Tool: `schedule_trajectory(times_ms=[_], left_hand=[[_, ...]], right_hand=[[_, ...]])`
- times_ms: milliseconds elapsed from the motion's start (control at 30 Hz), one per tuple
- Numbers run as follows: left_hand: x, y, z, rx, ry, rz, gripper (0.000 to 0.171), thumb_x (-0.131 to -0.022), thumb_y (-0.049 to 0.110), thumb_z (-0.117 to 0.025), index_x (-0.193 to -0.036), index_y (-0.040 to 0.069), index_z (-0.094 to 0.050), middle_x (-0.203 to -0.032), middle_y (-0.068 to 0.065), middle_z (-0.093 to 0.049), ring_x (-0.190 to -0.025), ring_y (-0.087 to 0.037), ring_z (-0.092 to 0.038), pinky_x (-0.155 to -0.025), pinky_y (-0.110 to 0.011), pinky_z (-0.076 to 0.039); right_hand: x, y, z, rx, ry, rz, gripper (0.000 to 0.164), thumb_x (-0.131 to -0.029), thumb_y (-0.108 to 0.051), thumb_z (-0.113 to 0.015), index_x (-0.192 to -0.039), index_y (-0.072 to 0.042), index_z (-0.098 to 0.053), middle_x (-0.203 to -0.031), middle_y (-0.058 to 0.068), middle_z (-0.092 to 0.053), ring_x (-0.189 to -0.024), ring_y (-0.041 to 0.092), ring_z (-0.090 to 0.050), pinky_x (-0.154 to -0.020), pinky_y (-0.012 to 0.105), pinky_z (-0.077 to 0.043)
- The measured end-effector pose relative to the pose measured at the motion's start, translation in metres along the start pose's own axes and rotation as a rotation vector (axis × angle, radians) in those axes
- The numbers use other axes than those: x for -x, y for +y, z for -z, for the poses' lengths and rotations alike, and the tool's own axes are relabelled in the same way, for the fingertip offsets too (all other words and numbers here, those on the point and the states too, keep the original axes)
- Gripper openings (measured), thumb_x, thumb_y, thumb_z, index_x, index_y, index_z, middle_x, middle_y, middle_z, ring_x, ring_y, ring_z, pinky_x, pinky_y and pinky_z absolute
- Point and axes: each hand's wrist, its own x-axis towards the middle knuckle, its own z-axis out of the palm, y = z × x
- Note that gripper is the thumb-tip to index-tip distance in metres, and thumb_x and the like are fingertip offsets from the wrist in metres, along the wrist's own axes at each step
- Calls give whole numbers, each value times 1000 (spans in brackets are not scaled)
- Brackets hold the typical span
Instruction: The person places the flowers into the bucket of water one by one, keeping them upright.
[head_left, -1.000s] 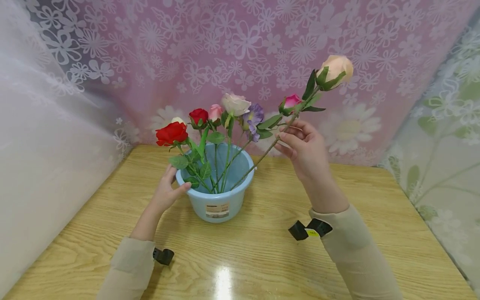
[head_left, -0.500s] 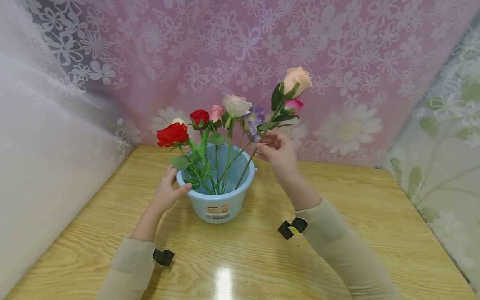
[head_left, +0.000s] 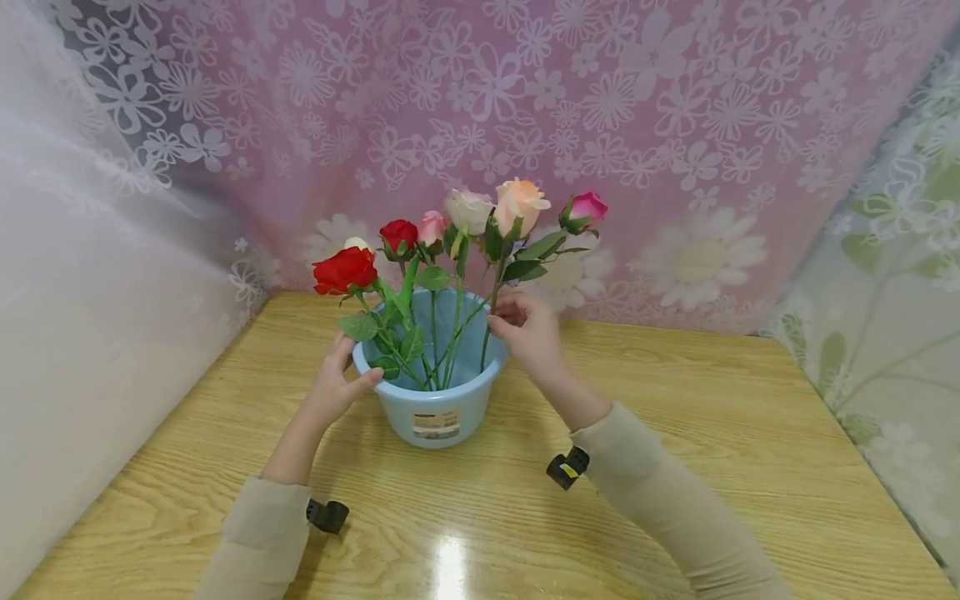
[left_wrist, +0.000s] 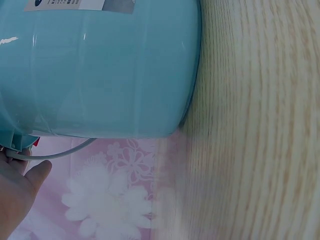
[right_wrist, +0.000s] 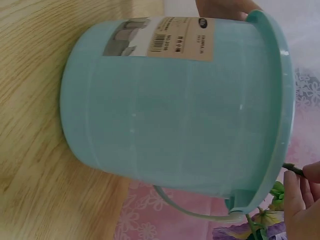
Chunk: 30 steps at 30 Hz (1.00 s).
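Note:
In the head view a light-blue bucket (head_left: 397, 408) with a paper label stands on the table. My left hand (head_left: 331, 385) holds its left side at the rim, thumb over the edge. My right hand (head_left: 531, 337) pinches the stem of a peach rose (head_left: 521, 207) at the right rim; the stem's lower end is inside the bucket. In the right wrist view my fingers (right_wrist: 295, 197) hold a dark green stem (right_wrist: 293, 169) beside the rim. Also in the bucket are a red rose (head_left: 345, 269), a white rose (head_left: 468, 210), a magenta rosebud (head_left: 585, 208) and several other flowers.
The wooden table (head_left: 675, 433) extends around the bucket. A pink floral curtain (head_left: 300, 108) hangs close behind it, with white sheeting (head_left: 90, 317) at the left and a leaf-patterned curtain (head_left: 885, 317) at the right. The bucket's handle (right_wrist: 200, 215) hangs down its side.
The right hand has moved left and down with the peach rose, bringing the stem more upright inside the bucket. Its bloom now covers most of the purple flower. The left hand has stayed still.

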Motion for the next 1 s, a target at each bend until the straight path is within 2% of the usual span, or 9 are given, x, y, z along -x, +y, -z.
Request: schedule_trajectory(times_ms=[133, 367, 500, 667, 767, 900, 933, 1000], left_hand=[[0, 0, 0, -1, -6, 0, 62, -77, 4, -57, -132, -10, -31, -134, -25, -26, -123, -36, -26, -97, -53, -27], [0, -1, 0, 1, -9, 2, 63, -77, 6, -57, -133, -9, -30, -136, -24, -24, -123, -37, -25, -97, -54, -26], [-2, -16, 0, 1, -14, -5, 64, -79, 11, -59, -134, -4, -31, -138, -20, -24, -125, -33, -24, -97, -53, -26], [-2, -35, 2, -60, -23, 9, 66, -80, 25, -61, -136, 5, -32, -140, -13, -22, -127, -27, -21, -99, -51, -25], [-2, -28, 3, -91, -10, 12, 74, -80, 26, -62, -139, 4, -24, -142, -15, -18, -128, -29, -18, -98, -55, -22], [0, -14, 6, -190, 62, 26, 92, -74, 25, -69, -142, 6, -10, -145, -14, -13, -130, -30, -12, -98, -59, -16], [0, -15, 6, -233, 86, 13, 95, -73, 27, -71, -143, 8, -9, -145, -13, -13, -131, -29, -11, -98, -59, -16], [0, -9, 7, -305, 142, -69, 95, -70, 25, -72, -142, 4, -13, -144, -15, -16, -130, -31, -13, -98, -58, -17]], right_hand=[[0, 5, -1, 110, 6, 25, 14, -78, 0, -63, -90, 7, -64, -84, 16, -63, -74, 23, -58, -65, 25, -50], [2, 9, 1, 126, 10, 10, 16, -80, -1, -62, -94, 6, -65, -89, 16, -64, -81, 24, -60, -70, 28, -50], [6, 12, 7, 124, 25, 19, 17, -81, -2, -61, -95, 6, -65, -88, 16, -64, -77, 22, -59, -65, 23, -49], [13, 15, 21, 92, 39, 52, 18, -82, -2, -58, -96, 8, -63, -90, 18, -62, -77, 23, -58, -63, 19, -47], [19, 16, 33, 120, 27, 76, 19, -84, -5, -56, -98, 7, -62, -93, 19, -62, -82, 24, -58, -67, 22, -48], [29, 18, 55, 182, -13, 92, 23, -87, -10, -54, -104, 5, -60, -101, 18, -60, -91, 25, -56, -75, 33, -49], [31, 19, 61, 197, -24, 93, 24, -88, -10, -54, -105, 5, -59, -103, 19, -59, -93, 25, -55, -78, 35, -49], [36, 19, 73, 238, -52, 86, 27, -88, -12, -53, -109, 5, -57, -108, 19, -56, -98, 28, -52, -82, 40, -46]])
